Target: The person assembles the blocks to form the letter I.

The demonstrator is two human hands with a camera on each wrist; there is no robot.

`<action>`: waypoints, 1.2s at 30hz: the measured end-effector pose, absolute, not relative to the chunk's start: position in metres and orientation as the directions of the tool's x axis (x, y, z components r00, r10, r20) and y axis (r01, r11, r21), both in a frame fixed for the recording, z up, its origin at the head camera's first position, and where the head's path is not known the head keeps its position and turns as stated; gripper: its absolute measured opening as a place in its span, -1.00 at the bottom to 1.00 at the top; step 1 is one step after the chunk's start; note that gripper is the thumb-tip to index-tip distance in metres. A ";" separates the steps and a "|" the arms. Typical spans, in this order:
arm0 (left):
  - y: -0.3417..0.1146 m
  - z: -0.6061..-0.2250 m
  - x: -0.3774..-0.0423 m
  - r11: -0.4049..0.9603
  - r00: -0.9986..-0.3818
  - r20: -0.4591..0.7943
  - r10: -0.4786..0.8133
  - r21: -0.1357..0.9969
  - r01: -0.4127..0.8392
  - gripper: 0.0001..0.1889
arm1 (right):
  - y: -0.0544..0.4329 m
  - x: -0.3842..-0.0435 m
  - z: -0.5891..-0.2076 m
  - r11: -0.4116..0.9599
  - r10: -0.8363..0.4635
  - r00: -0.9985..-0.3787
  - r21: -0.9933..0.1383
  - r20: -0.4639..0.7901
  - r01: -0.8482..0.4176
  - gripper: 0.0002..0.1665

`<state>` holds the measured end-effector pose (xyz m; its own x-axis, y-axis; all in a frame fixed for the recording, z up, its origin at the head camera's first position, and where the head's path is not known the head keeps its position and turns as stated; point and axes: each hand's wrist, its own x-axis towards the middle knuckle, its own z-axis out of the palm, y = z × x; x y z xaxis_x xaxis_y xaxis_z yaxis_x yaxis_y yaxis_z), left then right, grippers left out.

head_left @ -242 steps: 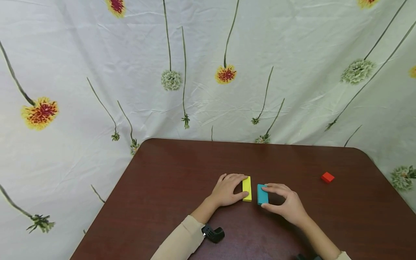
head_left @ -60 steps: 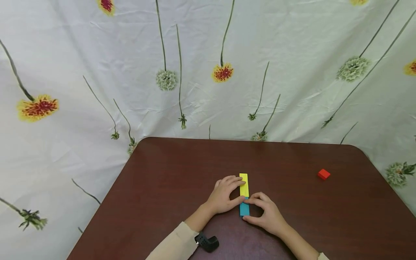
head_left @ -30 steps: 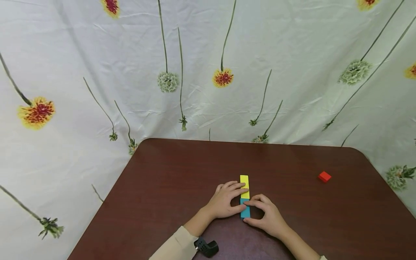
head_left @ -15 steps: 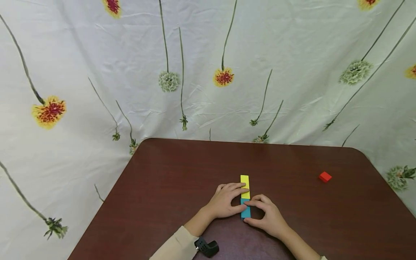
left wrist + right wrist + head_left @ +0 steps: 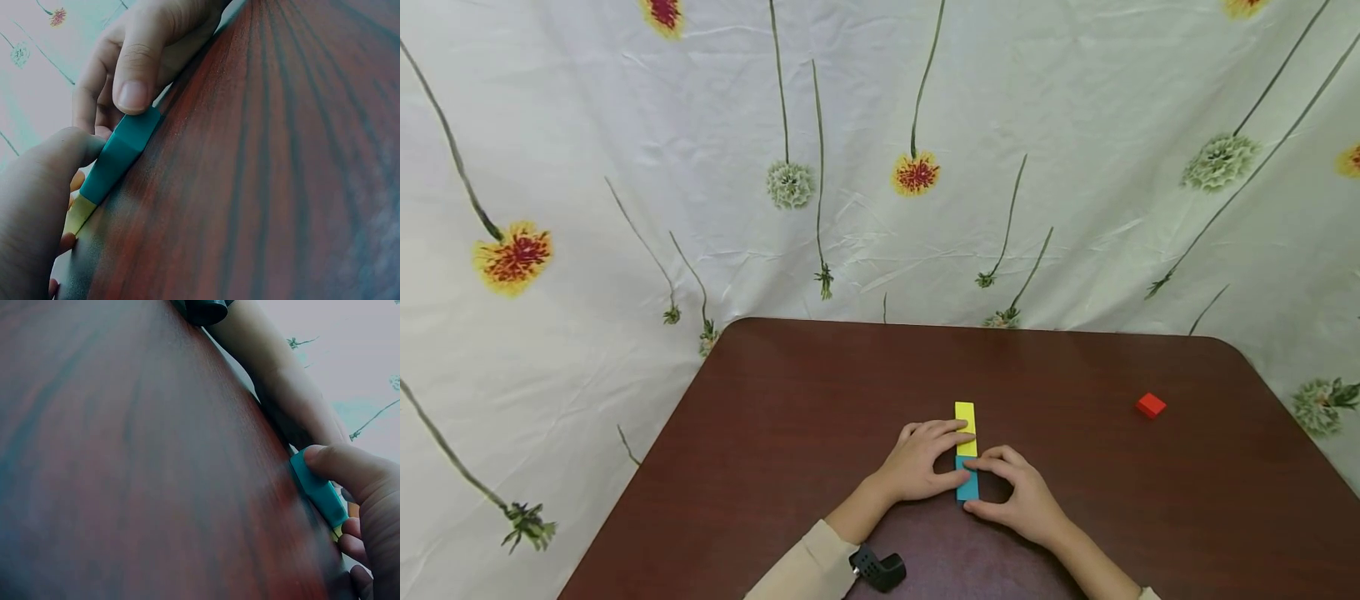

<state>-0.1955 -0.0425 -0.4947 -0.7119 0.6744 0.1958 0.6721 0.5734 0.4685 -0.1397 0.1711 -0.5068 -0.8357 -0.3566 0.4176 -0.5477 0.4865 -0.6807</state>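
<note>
On the dark table, a yellow block [image 5: 964, 412] and a blue block [image 5: 967, 490] lie end to end in one line, the yellow one farther away. My left hand [image 5: 913, 468] comes from the left with its fingers stretched over the yellow block and its thumb touching the blue one. From the right, my right hand [image 5: 1026, 498] pinches the blue block lengthwise, thumb at its near end and forefinger by its far end. In the left wrist view the blue block [image 5: 119, 156] meets the yellow block [image 5: 79, 214], which is partly hidden by fingers.
A red block [image 5: 1151, 406] lies apart at the right side of the brown table [image 5: 820, 375]. Behind the table hangs a white cloth [image 5: 715, 125] printed with flowers. A black device [image 5: 878, 569] is strapped at the left wrist.
Earlier the blocks stood side by side with a gap; the blue one has since come to the near end of the yellow one. Over the last second the hands hardly move.
</note>
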 end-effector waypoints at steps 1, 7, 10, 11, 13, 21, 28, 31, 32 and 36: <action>-0.042 -0.495 -0.196 0.574 -0.712 0.195 0.675 0.468 0.672 -0.45 | 0.172 -0.140 -0.506 0.479 -0.357 -0.837 -0.688 0.414 -0.544 -0.45; -0.041 -0.495 -0.196 0.579 -0.715 0.194 0.672 0.465 0.670 -0.45 | 0.177 -0.144 -0.504 0.439 -0.360 -0.837 -0.716 0.413 -0.542 -0.48; -0.041 -0.494 -0.195 0.575 -0.713 0.193 0.674 0.469 0.670 -0.45 | 0.182 -0.147 -0.503 0.421 -0.357 -0.829 -0.718 0.431 -0.555 -0.48; -0.041 -0.494 -0.194 0.574 -0.713 0.193 0.674 0.470 0.670 -0.45 | 0.184 -0.148 -0.503 0.419 -0.354 -0.825 -0.714 0.440 -0.561 -0.47; -0.041 -0.494 -0.194 0.575 -0.715 0.191 0.673 0.473 0.667 -0.45 | 0.189 -0.150 -0.502 0.422 -0.342 -0.823 -0.709 0.454 -0.566 -0.46; -0.042 -0.493 -0.194 0.581 -0.721 0.188 0.667 0.474 0.662 -0.44 | 0.213 -0.160 -0.493 0.501 -0.256 -0.878 -0.721 0.404 -0.478 -0.48; -0.042 -0.496 -0.194 0.585 -0.723 0.179 0.667 0.475 0.657 -0.45 | 0.235 -0.163 -0.486 0.579 -0.195 -0.919 -0.716 0.342 -0.389 -0.53; -0.042 -0.497 -0.195 0.583 -0.721 0.183 0.669 0.472 0.661 -0.45 | 0.246 -0.166 -0.484 0.605 -0.181 -0.923 -0.701 0.340 -0.377 -0.53; -0.042 -0.498 -0.195 0.582 -0.720 0.184 0.670 0.472 0.662 -0.45 | 0.249 -0.166 -0.483 0.613 -0.176 -0.924 -0.696 0.340 -0.373 -0.54; -0.042 -0.498 -0.196 0.578 -0.717 0.183 0.673 0.474 0.664 -0.44 | 0.262 -0.170 -0.480 0.645 -0.152 -0.929 -0.678 0.337 -0.352 -0.54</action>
<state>-0.1958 -0.0419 -0.4984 -0.7170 0.6727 0.1829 0.6637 0.5785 0.4742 -0.1698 0.2625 -0.4803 -0.9290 -0.1525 0.3373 -0.3521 0.6448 -0.6784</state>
